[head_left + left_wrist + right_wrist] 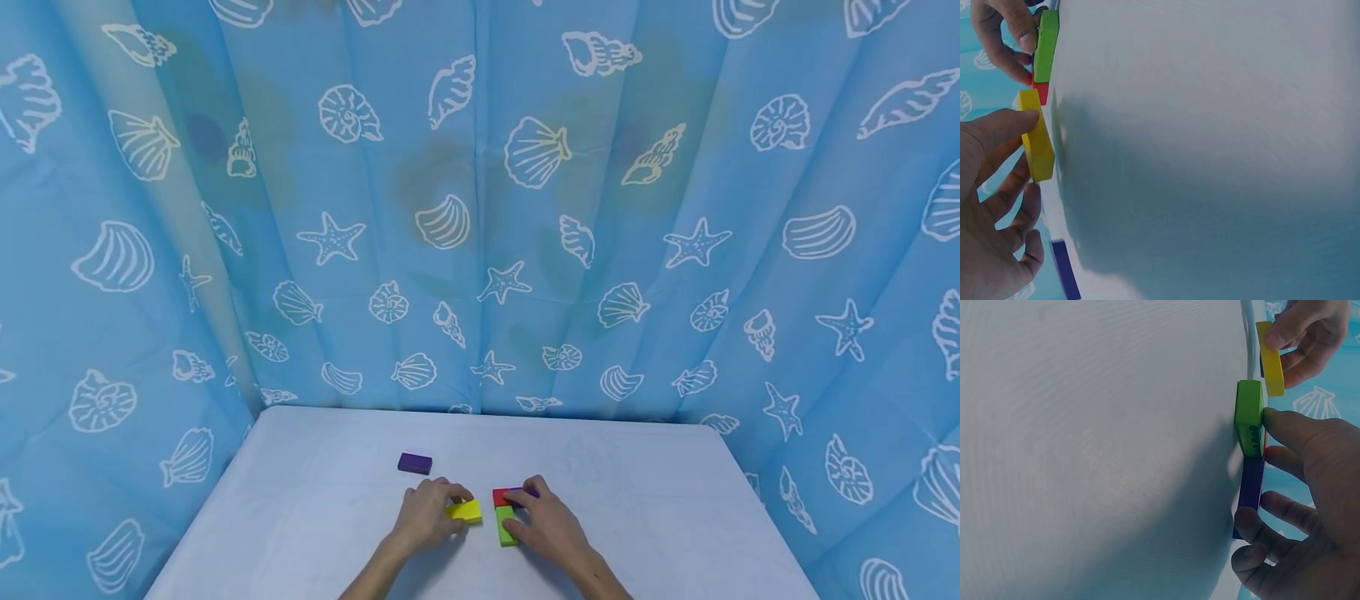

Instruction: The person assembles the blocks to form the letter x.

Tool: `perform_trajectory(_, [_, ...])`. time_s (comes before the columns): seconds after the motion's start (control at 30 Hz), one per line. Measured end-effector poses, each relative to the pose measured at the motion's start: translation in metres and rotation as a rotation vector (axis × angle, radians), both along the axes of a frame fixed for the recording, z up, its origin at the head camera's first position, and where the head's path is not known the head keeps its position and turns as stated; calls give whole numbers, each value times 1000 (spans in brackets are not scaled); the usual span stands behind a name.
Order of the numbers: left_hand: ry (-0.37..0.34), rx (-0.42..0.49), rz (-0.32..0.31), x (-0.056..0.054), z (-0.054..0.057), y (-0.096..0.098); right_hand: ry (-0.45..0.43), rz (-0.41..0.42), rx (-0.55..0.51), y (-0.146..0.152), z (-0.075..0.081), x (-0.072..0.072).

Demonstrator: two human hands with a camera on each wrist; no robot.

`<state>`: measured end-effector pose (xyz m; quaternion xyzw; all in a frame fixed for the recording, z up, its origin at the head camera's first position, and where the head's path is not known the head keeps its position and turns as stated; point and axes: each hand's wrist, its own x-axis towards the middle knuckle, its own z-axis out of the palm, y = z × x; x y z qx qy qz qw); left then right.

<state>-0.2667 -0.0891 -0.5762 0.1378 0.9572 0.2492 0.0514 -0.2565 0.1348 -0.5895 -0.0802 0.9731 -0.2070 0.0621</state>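
Between thumb and fingers, my left hand [429, 512] pinches a yellow block [466, 512], which looks slightly raised from the table in the left wrist view. To its right, a green block [507, 528], a red block [500, 497] and a purple block [1251, 482] sit against each other, forming a corner. My right hand [551, 523] holds this group: the thumb is on the green block, the index finger reaches the red one, and other fingers lie by the purple one. That hand partly hides the red and purple blocks in the head view.
A second purple block [415, 463] lies alone on the white-covered table [630, 467], beyond the left hand. Blue curtains [480, 208] with white shell prints hang behind the table and along both sides.
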Motion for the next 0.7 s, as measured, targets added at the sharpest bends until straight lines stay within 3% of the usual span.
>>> perform_trajectory(0.43, [15, -7, -18, -7, 0, 11, 48, 19, 33, 1, 0, 1])
perform_trajectory(0.7, [39, -17, -25, -6, 2, 16, 44, 19, 25, 2, 0, 1])
